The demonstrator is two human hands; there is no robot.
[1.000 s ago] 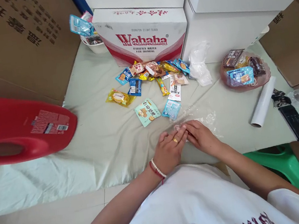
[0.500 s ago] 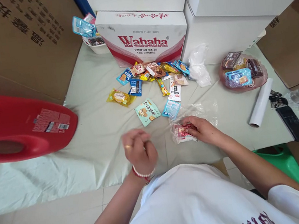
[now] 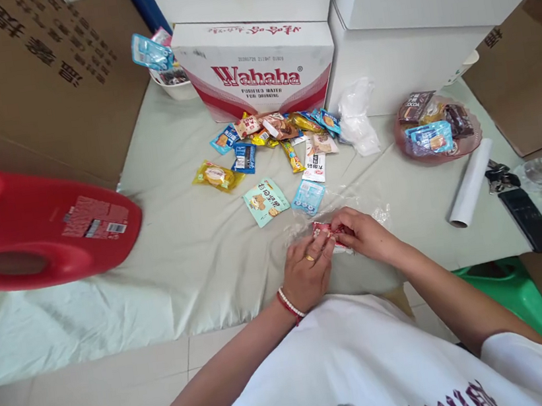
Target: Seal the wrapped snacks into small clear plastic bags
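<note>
A small red-and-white snack packet (image 3: 323,227) lies on the cloth-covered table close to my body, partly covered by my fingers. My right hand (image 3: 366,236) pinches its right side between thumb and fingertips. From the left, my left hand (image 3: 308,271), with a gold ring and a beaded bracelet, reaches onto the packet, its fingers pressed together on it. A crumpled clear plastic bag (image 3: 378,214) spreads out around and behind the packet. Just beyond are a light blue packet (image 3: 308,197) and a mint-green snack packet (image 3: 266,201).
Several mixed snack packets (image 3: 282,126) are heaped against a Wahaba-style carton marked Wahaha (image 3: 257,65). A white plastic bag (image 3: 358,118) sits beside them. A pink bowl (image 3: 472,144) of snacks, paper roll (image 3: 471,184) and phone (image 3: 529,220) lie right; a red jug (image 3: 53,258) stands left.
My left hand has moved right and forward, from a loosely curled pose in the air onto the red-and-white packet. My right hand has stayed on the packet.
</note>
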